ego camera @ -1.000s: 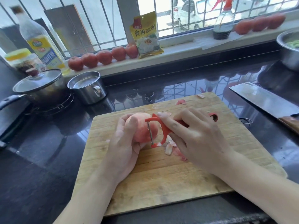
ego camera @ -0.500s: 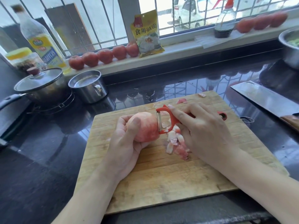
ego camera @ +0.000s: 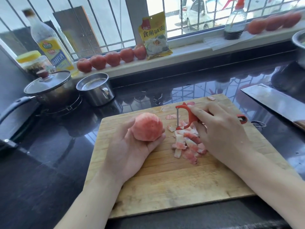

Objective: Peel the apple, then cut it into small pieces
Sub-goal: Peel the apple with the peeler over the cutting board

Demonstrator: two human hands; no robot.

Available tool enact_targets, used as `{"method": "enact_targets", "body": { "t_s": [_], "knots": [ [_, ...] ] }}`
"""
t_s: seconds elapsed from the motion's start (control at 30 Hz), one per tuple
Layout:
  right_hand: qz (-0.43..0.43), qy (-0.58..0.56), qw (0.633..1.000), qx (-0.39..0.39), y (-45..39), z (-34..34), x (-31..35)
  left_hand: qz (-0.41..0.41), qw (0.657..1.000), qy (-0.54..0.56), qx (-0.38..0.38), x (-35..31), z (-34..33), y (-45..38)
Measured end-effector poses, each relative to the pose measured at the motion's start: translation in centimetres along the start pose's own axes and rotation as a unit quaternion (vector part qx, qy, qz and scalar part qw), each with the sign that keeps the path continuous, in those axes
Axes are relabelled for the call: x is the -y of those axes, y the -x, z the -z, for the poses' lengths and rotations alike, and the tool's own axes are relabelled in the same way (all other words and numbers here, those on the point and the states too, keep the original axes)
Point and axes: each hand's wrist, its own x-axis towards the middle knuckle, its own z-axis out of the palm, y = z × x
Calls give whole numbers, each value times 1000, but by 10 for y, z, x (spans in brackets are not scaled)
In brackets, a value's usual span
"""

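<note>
Apple: the apple [ego camera: 147, 127] sat in the upturned palm of the left hand [ego camera: 132, 149], above the left part of the wooden cutting board [ego camera: 165, 187]; the side facing the camera looked pale pink and mostly stripped of skin.
Left grip: fingers curled up behind and under the fruit, the thumb against its left side – a loose cradle, not a squeeze.
Right grip: the right hand [ego camera: 221, 129] held the red peeler [ego camera: 186, 116] with fingers wrapped round its handle, the forefinger lying along the top of the frame.
Peeler position: blade upright, just beside the apple but clear of it, with its lower end among the peel scraps [ego camera: 188, 144] heaped on the board.
Step in hand: peeling, judged close to finished; the far side and the underside of the fruit could not be seen.
Doing it well: turning the apple in the palm would show any red patches left – the stem and blossom ends most likely – and short, light strokes away from the holding thumb would clear them.
Risk: peeled flesh is probably slick, so a firmer fingertip hold seemed wise before the blade met it.
Ahead: the cleaver [ego camera: 272, 101] lay on the dark counter [ego camera: 49, 179] to the right, well apart from the hands; sweeping the scraps aside first would give a flat spot for cutting.
</note>
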Motion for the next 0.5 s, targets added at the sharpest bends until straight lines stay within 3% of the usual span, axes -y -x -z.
{"method": "enact_targets", "body": {
  "t_s": [0.2, 0.5],
  "knots": [
    [13, -24, 1000, 5, 2, 0, 5, -25, 998, -51, 24, 3, 1, -2],
    [27, -61, 998, 11, 1, 3, 9, -27, 998, -44, 31, 4, -2, -2]
  ]
}}
